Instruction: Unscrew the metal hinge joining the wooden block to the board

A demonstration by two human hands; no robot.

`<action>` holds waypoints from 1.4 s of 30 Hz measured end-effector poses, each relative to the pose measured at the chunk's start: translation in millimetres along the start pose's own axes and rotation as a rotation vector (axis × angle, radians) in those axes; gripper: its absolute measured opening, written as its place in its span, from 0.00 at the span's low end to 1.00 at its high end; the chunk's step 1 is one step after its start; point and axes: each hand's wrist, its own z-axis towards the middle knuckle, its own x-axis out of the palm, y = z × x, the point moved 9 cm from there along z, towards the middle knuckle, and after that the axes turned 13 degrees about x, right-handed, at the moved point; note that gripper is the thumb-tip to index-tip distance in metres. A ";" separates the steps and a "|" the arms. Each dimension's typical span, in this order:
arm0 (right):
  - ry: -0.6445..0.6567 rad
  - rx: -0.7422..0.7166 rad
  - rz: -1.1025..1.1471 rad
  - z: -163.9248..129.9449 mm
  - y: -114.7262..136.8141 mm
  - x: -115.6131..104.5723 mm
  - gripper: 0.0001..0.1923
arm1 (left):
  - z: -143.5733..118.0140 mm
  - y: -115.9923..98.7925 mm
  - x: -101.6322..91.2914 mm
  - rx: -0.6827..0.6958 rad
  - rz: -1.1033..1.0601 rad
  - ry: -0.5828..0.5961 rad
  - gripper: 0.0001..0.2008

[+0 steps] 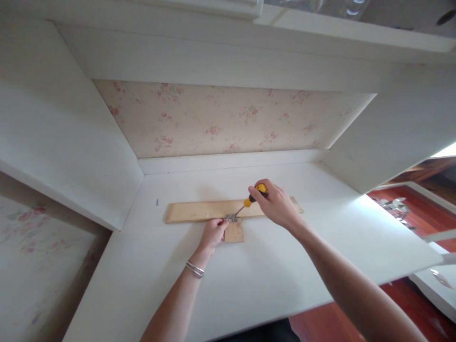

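Note:
A long wooden board (199, 210) lies across the white surface, and a small wood block (234, 232) sits against its near edge. A metal hinge (232, 218) spans the joint between the two. My right hand (276, 202) is closed around the yellow and black handle of a screwdriver (248, 201), whose tilted shaft reaches down to the hinge. Left of the hinge, my left hand (213, 233) pinches at the hinge's edge and the block's side; its fingertips partly hide what they grip. The screwdriver's very tip is too small to make out.
A small screw (157, 202) lies left of the board on the white countertop (171, 285). White side panels (64, 118) and an overhead shelf (213, 52) enclose the space. Floral wallpaper (228, 118) covers the back. Glassware stands at the upper right.

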 end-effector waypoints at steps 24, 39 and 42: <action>0.461 -0.391 -0.713 36.4 87.6 30.4 0.19 | 1.2 6.1 -7.3 0.093 0.100 -0.018 0.15; 0.471 -0.481 -0.743 31.7 94.0 23.5 0.20 | -13.2 -12.5 -10.5 0.197 0.395 -0.014 0.16; 0.402 -0.435 -0.668 37.2 86.6 18.5 0.25 | -19.8 -38.1 -23.8 0.335 0.634 -0.051 0.14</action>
